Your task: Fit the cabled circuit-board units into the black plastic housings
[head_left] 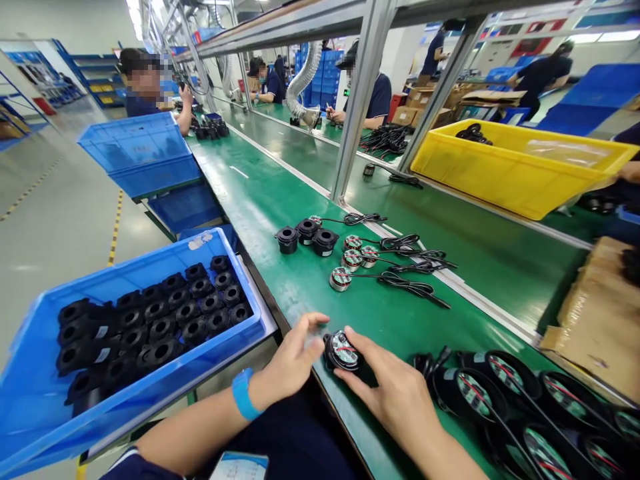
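Observation:
My right hand (395, 383) grips a round black housing (327, 352) from the right, thumb and fingers around its rim. A round circuit board with red wires (345, 350) faces up inside that housing, near the bench's front edge. Just left of it is my left hand (295, 353), its thumb and fingers apart and slightly blurred; I see nothing held there. Farther up the green bench stand a few black housings (325, 241). Beside them lie several round metal parts with circuit boards (341, 279), each with a coiled black cable (410, 285).
A blue bin (240, 267) full of black housings stands at the left. Larger black units with boards and cables (475, 393) crowd the bench at the right. Behind are a metal post (353, 107), a yellow bin (500, 177) and cardboard (595, 313). Co-workers sit farther along.

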A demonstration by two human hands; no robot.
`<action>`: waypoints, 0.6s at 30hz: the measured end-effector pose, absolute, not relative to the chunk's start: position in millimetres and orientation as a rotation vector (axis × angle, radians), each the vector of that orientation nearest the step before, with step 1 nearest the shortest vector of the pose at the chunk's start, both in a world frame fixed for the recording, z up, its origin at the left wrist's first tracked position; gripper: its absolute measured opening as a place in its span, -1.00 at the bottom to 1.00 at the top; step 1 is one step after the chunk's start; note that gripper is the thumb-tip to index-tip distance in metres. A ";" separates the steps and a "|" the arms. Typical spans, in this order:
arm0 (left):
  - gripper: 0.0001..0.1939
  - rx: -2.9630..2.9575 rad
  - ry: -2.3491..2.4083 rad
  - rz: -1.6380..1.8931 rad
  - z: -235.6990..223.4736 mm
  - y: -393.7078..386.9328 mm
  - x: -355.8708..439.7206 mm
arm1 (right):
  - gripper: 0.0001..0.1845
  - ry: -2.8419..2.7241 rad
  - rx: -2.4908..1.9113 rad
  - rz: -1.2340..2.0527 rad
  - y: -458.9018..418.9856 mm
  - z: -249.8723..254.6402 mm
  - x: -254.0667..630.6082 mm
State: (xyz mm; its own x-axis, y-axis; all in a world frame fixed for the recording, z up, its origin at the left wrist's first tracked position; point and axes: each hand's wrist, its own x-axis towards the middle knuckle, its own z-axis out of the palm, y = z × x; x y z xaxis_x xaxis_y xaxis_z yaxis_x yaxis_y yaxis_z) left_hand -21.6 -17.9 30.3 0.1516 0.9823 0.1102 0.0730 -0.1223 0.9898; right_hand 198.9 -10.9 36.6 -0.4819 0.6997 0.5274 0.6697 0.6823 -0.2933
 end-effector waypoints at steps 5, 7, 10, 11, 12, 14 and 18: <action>-0.37 1.791 1.341 1.424 13.9 -32.1 -37.5 | -0.38 -2.182 -0.996 0.045 -16.9 41.9 201.3; -0.49 1.701 1.370 1.505 9.2 -29.3 -42.4 | -0.36 -2.116 -0.996 0.005 -18.0 47.2 200.7; -0.54 1.670 1.393 1.566 5.3 -22.5 -45.6 | -0.45 -2.148 -1.040 0.004 -14.0 45.9 197.4; -0.54 1.677 1.390 1.546 4.5 -21.0 -45.5 | -0.48 -2.181 -1.055 0.023 -12.1 43.8 196.7; -0.54 1.685 1.384 1.514 3.6 -20.1 -45.2 | -0.49 -2.202 -1.067 0.041 -10.6 41.6 196.4; -0.53 1.685 1.373 1.463 1.0 -20.3 -44.6 | -0.48 -2.211 -1.061 0.056 -9.7 38.5 197.3; -0.43 1.745 1.352 1.454 -6.6 -23.7 -44.7 | -0.47 -2.131 -1.039 -0.031 -13.6 37.9 196.0</action>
